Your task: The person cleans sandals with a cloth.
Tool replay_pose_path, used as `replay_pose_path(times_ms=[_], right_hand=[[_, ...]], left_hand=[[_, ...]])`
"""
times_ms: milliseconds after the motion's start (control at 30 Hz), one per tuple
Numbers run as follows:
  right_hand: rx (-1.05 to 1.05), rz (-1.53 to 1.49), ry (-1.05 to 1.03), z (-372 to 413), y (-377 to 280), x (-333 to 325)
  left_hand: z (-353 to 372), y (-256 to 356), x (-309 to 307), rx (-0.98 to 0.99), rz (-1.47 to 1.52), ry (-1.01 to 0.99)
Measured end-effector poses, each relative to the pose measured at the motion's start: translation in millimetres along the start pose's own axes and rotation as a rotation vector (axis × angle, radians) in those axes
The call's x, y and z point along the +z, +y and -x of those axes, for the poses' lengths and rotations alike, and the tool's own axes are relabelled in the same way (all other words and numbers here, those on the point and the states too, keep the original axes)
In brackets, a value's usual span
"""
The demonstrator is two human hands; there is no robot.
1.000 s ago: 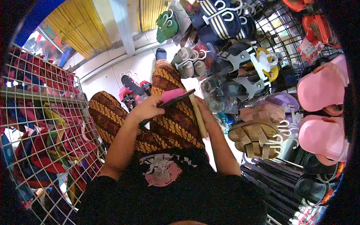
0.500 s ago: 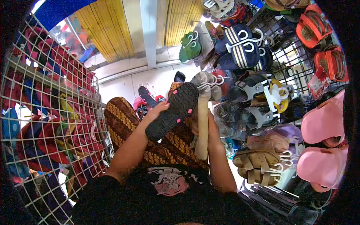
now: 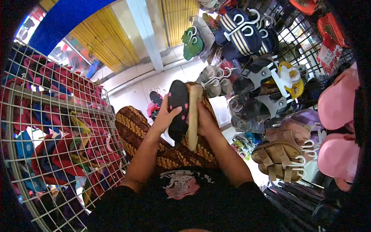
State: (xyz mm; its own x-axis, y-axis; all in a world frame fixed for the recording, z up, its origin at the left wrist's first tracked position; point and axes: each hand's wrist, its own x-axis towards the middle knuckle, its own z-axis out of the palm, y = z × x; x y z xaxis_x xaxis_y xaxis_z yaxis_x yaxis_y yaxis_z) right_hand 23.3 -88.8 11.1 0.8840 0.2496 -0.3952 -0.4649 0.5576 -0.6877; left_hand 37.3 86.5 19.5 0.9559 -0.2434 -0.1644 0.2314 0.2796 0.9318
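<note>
My left hand (image 3: pixel 165 119) is closed around a black sandal (image 3: pixel 177 96) with pink dots, its thumb lying across the dotted face and its toe pointing away from me. To the right of it, my right hand (image 3: pixel 205 120) is wrapped round a long pale beige bar (image 3: pixel 193 123) with a broader rounded top end. The bar runs upright along the sandal's right edge and overlaps it in this view. Most right-hand fingers are hidden behind the bar. Both things are above my lap, over brown batik-patterned cloth (image 3: pixel 133 125).
A wire grid (image 3: pixel 73 143) with colourful footwear behind it stands on the left. Brown sandals (image 3: pixel 278 158), pink clogs (image 3: pixel 336 154) and navy striped slippers (image 3: pixel 239 36) hang on the right. Beyond my knees, more footwear (image 3: pixel 154 104) lies on the white tiled floor (image 3: pixel 135 92).
The sandal has swung from a slant to nearly upright. The pale bar has come left, close against the sandal, with my right hand. The view has shifted a little.
</note>
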Motion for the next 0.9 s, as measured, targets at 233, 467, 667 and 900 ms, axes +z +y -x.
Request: replay_pose_path(times_ms=[233,467,667,900], right_hand=[[-0.186,0.183,0.163,50.5,-28.3,36.9],[-0.563,0.891,0.366,105.6,-93.3,52.4],[-0.487,1.314,-0.022,77.1,-74.8,57.7],[-0.748,1.697,0.099,90.4,-41.5,56.4]], left_hand=[[27.8,12.2,-0.6,0.041,0.054,-0.104],[72.5,12.8,30.8,0.200,-0.185,-0.219],[67.3,2.2,39.0,-0.081,-0.184,-0.150],[49.1,-38.8,36.1,-0.060,-0.081,-0.048]])
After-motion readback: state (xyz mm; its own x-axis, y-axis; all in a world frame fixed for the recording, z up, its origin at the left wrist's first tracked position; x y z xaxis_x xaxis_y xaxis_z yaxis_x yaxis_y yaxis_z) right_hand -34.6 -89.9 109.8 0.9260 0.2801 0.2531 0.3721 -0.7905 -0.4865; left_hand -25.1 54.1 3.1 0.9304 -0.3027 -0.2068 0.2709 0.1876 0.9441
